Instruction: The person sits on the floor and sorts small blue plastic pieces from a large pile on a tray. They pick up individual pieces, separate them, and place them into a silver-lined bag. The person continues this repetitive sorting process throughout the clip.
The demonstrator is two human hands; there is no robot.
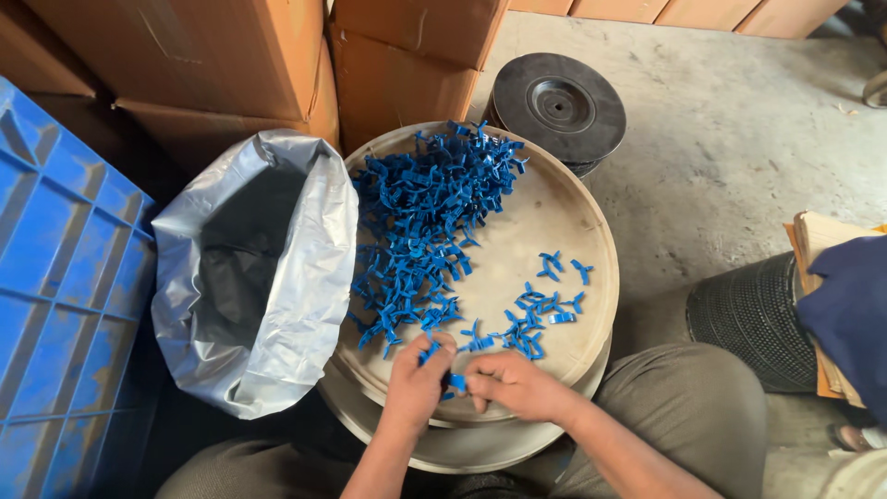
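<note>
Both hands, left hand (418,377) & right hand (504,381), pinch one small blue plastic winged clip (455,381) between them, w/ the blue clip heap (420,222) lying just beyond, nearer the left.

The little blue clips (420,222) look like moulded plastic, smooth with a slight sheen. They sit on a round tray (564,231) that's a dull beige, matt and a bit scuffed (can't tell if it's plastic or coated metal). The bag (277,268) beside it is thin crinkly plastic film, silvery-grey and glossy on the folds. The crate (65,268) is hard blue plastic, dusty. The boxes (277,65) are plain brown cardboard, matt. The floor (739,129) is rough bare concrete. The black disc (557,106) looks like semi-gloss plastic.
</note>
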